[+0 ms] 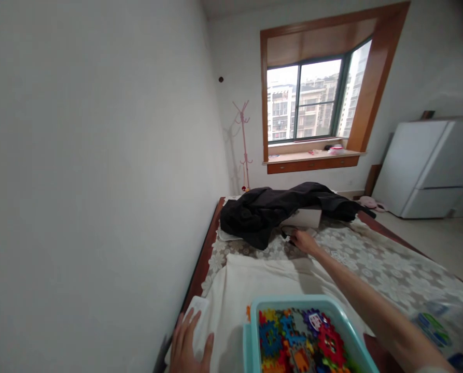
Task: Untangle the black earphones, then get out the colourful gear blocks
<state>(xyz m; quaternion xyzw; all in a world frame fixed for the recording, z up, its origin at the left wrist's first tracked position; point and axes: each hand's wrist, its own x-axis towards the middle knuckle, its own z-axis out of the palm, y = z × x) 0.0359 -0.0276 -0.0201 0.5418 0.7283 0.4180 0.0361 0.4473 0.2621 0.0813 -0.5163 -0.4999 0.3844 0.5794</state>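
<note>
Reaching across bed (390, 269): black jacket (262, 212) heaped at far edge, teal bin (254, 331) of gear toys at near edge. Right hand (303, 241) curled on small black cord (288, 232) beside jacket; grip unclear. Left hand (188, 344) flat, open, bracing on cloth. Judgement: pinch firmly, avoid snagging jacket.

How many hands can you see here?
2. The person's left hand lies flat on the white cloth by the wall. The right hand is stretched out, touching a small black object beside the black jacket.
</note>
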